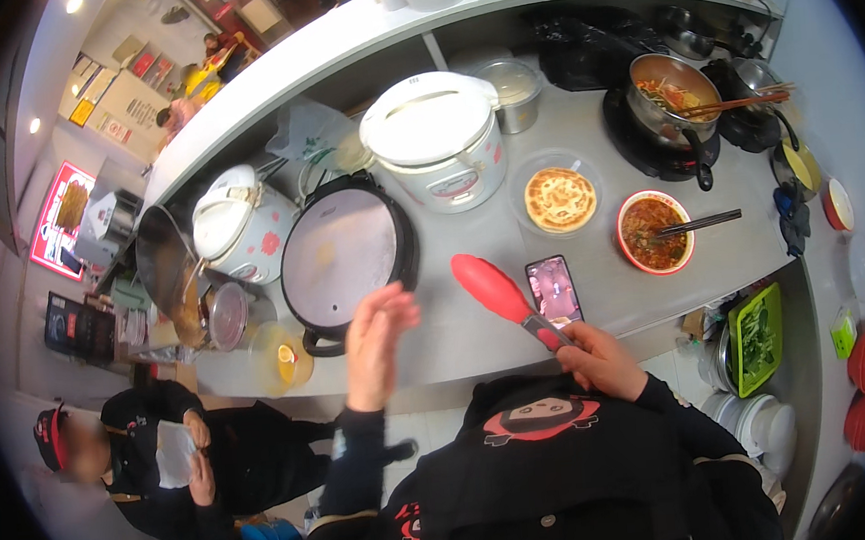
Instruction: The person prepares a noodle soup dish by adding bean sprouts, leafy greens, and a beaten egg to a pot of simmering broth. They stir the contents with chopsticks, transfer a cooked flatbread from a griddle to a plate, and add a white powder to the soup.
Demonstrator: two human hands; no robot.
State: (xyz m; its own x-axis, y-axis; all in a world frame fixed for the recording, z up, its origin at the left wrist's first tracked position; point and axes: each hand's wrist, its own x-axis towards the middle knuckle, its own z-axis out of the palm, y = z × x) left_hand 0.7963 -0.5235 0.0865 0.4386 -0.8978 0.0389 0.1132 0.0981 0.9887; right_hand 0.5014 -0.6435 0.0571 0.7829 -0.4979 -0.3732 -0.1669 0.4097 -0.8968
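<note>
My right hand (600,360) is closed around the grey handle of red-tipped kitchen tongs (490,285), whose red end points up and left over the counter. Slightly blurred, my left hand (381,341) is raised with its fingers extended and nothing in it, close to the front edge of a round electric griddle (337,250). A smartphone (554,291) with a lit screen lies just beyond my right hand. Past it, a browned flatbread (560,198) rests in a clear plastic container (523,218). To its right stands a bowl of red soup (654,232) with dark chopsticks (700,223) in it.
Rice cookers (432,153) (237,223) stand behind and left of the griddle. A saucepan (672,99) with food and chopsticks sits on a black hob (623,151). A yellow-filled tub (286,363) stands near the front edge. A co-worker (242,456) at left holds a white sheet (177,453).
</note>
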